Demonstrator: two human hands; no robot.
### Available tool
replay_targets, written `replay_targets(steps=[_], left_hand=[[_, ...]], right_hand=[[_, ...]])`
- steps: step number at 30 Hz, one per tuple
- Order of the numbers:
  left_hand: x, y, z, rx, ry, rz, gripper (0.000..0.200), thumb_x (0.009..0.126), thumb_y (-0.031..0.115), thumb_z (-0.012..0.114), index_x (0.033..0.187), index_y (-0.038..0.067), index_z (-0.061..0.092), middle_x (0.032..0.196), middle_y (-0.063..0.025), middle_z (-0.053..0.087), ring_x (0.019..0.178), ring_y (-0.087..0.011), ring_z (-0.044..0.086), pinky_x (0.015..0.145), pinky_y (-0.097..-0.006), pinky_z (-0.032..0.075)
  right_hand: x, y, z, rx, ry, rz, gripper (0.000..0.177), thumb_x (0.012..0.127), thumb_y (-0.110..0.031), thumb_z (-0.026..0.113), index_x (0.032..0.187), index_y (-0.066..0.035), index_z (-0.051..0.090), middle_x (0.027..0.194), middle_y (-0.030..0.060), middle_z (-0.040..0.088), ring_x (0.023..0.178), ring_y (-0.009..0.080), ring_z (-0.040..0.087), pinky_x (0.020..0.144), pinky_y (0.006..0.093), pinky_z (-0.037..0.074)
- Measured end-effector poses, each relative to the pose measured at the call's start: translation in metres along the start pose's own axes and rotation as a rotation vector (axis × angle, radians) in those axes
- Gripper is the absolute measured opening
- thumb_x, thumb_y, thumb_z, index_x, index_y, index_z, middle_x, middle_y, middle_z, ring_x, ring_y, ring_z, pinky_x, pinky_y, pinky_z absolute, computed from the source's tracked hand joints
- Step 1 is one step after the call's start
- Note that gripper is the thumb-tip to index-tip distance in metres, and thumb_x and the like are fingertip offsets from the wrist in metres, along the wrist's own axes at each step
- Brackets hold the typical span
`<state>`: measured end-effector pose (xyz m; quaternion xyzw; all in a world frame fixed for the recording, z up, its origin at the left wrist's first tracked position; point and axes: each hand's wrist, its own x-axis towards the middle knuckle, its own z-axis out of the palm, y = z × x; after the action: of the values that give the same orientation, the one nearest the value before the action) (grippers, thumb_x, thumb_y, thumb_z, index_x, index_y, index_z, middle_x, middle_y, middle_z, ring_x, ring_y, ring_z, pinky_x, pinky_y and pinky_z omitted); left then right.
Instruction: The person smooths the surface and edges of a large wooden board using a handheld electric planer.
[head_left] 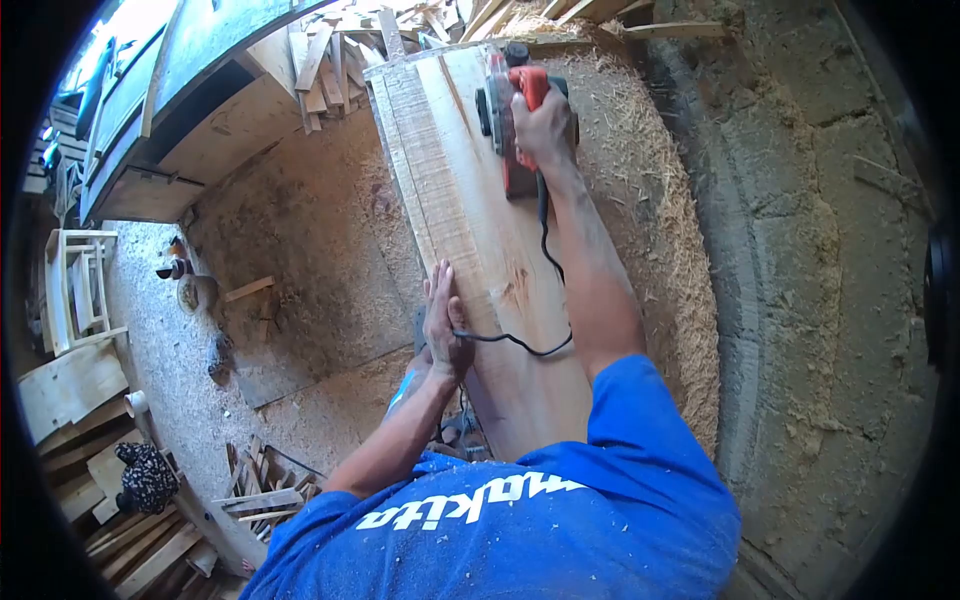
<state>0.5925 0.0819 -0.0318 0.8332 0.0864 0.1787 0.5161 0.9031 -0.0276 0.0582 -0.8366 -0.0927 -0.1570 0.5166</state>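
Observation:
Near the far end of a wide wooden plank (470, 215), my right hand (543, 128) is wrapped round the red handle of an electric hand planer (499, 112). The planer sits on the plank's upper face, toward its right edge. Lower down, my left hand (440, 315) lies with stretched fingers along the plank's left edge. A black power cord (545, 235) trails from the planer, curves across the wood and reaches my left thumb. Lengthwise strips of paler and darker wood show on the plank, with a brown knot mark near its middle.
Wood shavings (665, 230) are heaped right of the plank. Offcuts (325, 75) pile up at the far end beside a wooden cabinet (225, 130). An orange-and-black power tool (178, 262) lies on the left floor. A person (147, 482) in dark patterned clothing is at lower left, near stacked boards.

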Motion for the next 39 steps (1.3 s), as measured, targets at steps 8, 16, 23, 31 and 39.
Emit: replay_targets(steps=[8, 16, 23, 31, 39], left_hand=[[0.003, 0.007, -0.003, 0.016, -0.020, -0.020, 0.058, 0.112, 0.039, 0.035, 0.146, -0.005, 0.051, 0.155, -0.0257, 0.047, 0.150, -0.0399, 0.038, 0.126, -0.0518, 0.022], [0.001, 0.007, -0.002, -0.043, 0.033, -0.014, 0.058, 0.112, 0.039, 0.035, 0.147, -0.005, 0.050, 0.155, -0.0248, 0.048, 0.150, -0.0403, 0.038, 0.125, -0.0493, 0.027], [-0.005, 0.000, 0.006, -0.149, 0.129, 0.030, 0.053, 0.113, 0.033, 0.037, 0.147, -0.006, 0.050, 0.154, -0.0286, 0.047, 0.148, -0.0404, 0.041, 0.123, -0.0447, 0.031], [-0.011, -0.015, 0.018, -0.100, 0.166, 0.058, 0.049, 0.113, 0.029, 0.039, 0.143, -0.005, 0.054, 0.152, -0.0276, 0.050, 0.147, -0.0387, 0.043, 0.122, -0.0431, 0.033], [-0.006, -0.003, 0.009, -0.067, 0.122, 0.023, 0.049, 0.113, 0.029, 0.039, 0.143, -0.006, 0.055, 0.152, -0.0265, 0.051, 0.148, -0.0384, 0.042, 0.123, -0.0435, 0.031]], right_hand=[[0.158, 0.023, 0.066, -0.315, 0.040, 0.126, 0.045, 0.083, -0.041, 0.071, 0.102, 0.000, 0.073, 0.095, 0.0290, 0.074, 0.094, 0.0443, 0.074, 0.083, 0.0513, 0.060], [0.076, 0.039, 0.041, -0.072, -0.016, -0.069, 0.031, 0.091, -0.026, 0.065, 0.116, -0.010, 0.071, 0.088, 0.0210, 0.073, 0.088, 0.0380, 0.074, 0.080, 0.0487, 0.059], [-0.197, -0.037, -0.086, -0.178, -0.004, 0.104, 0.038, 0.092, -0.024, 0.070, 0.122, -0.002, 0.065, 0.108, 0.0228, 0.071, 0.100, 0.0407, 0.069, 0.087, 0.0500, 0.053], [-0.495, -0.128, -0.209, -0.240, -0.028, 0.325, 0.048, 0.093, -0.020, 0.069, 0.133, 0.004, 0.058, 0.122, 0.0249, 0.067, 0.113, 0.0425, 0.067, 0.098, 0.0466, 0.051], [-0.423, -0.100, -0.178, -0.192, -0.021, 0.196, 0.042, 0.094, -0.022, 0.069, 0.126, 0.004, 0.059, 0.105, 0.0258, 0.069, 0.095, 0.0459, 0.068, 0.083, 0.0512, 0.053]])
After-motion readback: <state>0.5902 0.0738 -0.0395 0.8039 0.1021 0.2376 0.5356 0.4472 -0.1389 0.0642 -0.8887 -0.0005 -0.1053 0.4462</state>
